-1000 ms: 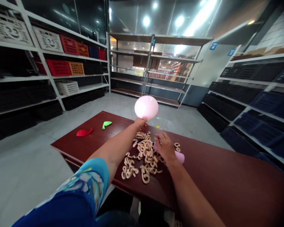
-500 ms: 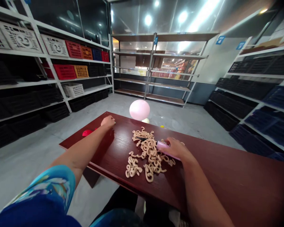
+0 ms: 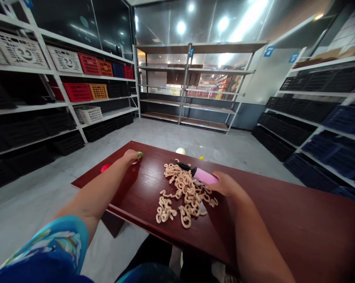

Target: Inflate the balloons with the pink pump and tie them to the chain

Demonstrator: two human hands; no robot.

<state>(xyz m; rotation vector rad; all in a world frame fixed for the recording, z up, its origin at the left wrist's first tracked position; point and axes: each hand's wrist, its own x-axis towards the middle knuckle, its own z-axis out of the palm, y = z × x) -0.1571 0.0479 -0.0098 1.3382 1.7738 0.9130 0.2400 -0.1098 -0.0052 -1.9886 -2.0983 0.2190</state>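
The left arm is slanting forward and leftward across the surface [image 3: 272,204], its elbow slightly bent below a blue patterned sleeve [image 3: 59,243]; the back of the hand is facing up. The left grip [image 3: 132,156] is resting near the far left corner, its fingers curling down over a green balloon [image 3: 140,155], which is showing just past the fingertips. The fingers are touching the balloon, but whether they are pressing together on it cannot be told, as the hand is hiding most of it.

The right arm is coming up from the lower right, the wrist bending inward. The right grip [image 3: 225,184] is closing around the rear end of a pink pump [image 3: 205,177], clamped on it, and the pump's black nozzle end is pointing away to the left of this grip.

Beige curled strands [image 3: 185,186] are lying in a heap between the two grips, mostly left of the right one and under the pump. A red balloon [image 3: 105,168] is lying to the left of the left grip and nearer the person, the forearm partly covering it
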